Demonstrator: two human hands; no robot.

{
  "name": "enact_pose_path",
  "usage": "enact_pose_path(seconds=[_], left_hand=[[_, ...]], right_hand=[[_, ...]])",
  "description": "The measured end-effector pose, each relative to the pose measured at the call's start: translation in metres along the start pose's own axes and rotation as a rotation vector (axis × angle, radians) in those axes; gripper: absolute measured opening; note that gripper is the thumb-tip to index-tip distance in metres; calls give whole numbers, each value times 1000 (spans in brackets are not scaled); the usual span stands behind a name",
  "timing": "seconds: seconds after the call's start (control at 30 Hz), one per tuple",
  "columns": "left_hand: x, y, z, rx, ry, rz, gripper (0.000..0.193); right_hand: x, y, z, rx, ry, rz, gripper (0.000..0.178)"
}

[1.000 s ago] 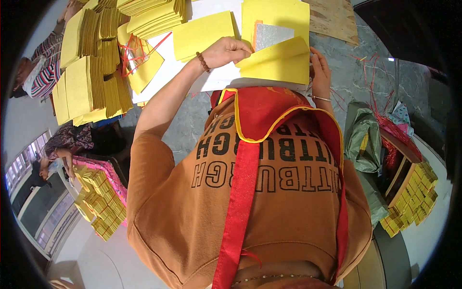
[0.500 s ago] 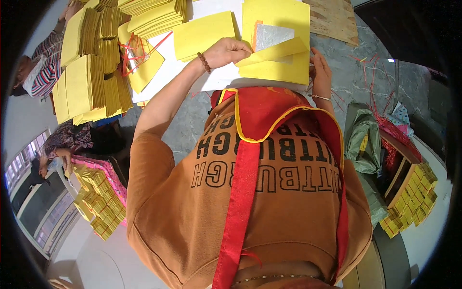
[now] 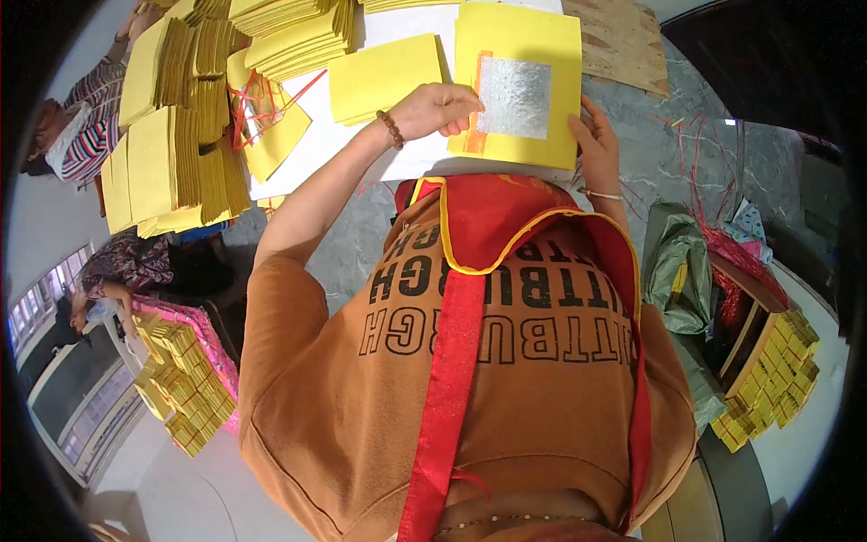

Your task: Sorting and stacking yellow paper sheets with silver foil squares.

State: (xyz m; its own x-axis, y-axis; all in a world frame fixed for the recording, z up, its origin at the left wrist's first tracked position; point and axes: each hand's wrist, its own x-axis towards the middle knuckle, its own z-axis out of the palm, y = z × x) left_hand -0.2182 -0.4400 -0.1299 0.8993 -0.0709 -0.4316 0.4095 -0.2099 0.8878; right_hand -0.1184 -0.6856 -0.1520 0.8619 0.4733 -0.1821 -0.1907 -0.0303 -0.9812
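Observation:
A stack of yellow paper sheets [image 3: 515,27] lies at the table's near edge; its top sheet bears a silver foil square [image 3: 517,99] with an orange strip [image 3: 476,140] along the left side. Over that strip, my left hand [image 3: 438,110] is closed, fingers curled and fingertips together; whatever they pinch, if anything, is hidden. Beside the stack's right edge is my right hand [image 3: 598,143], thumb and fingers apart, thumb close to the paper. A second, smaller yellow stack [image 3: 384,77] sits just left of the first.
Tall bundles of folded yellow paper [image 3: 158,154] crowd the table's left. Red ties [image 3: 262,104] lie on a yellow piece there. A wooden board [image 3: 623,45] adjoins on the right. Green sacking [image 3: 679,262] and yellow bundles [image 3: 772,379] stand lower right. Other people work at left.
The yellow strip that my left hand held across the foil no longer covers it, so the whole silver square shows. My left hand has shifted slightly right and down, and my right fingers have spread.

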Motion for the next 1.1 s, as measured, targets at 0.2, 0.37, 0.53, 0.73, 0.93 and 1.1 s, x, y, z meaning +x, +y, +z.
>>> enact_pose_path(seconds=[0.2,0.37,0.53,0.73,0.93,1.1], left_hand=[[16,23,15,170,146,77,39],[27,60,36,-107,315,160,52],[36,39,25,-309,334,170,34],[40,30,29,-729,216,235,24],[48,33,42,-811,275,212,33],[50,35,44,-687,300,240,45]], right_hand=[[-8,-25,21,-321,-8,-166,44],[-14,-47,48,-574,-147,-338,43],[-9,-34,54,-632,-261,-463,46],[18,-10,68,330,-93,107,49],[47,0,81,632,-143,31,50],[39,-8,87,536,-149,0,48]])
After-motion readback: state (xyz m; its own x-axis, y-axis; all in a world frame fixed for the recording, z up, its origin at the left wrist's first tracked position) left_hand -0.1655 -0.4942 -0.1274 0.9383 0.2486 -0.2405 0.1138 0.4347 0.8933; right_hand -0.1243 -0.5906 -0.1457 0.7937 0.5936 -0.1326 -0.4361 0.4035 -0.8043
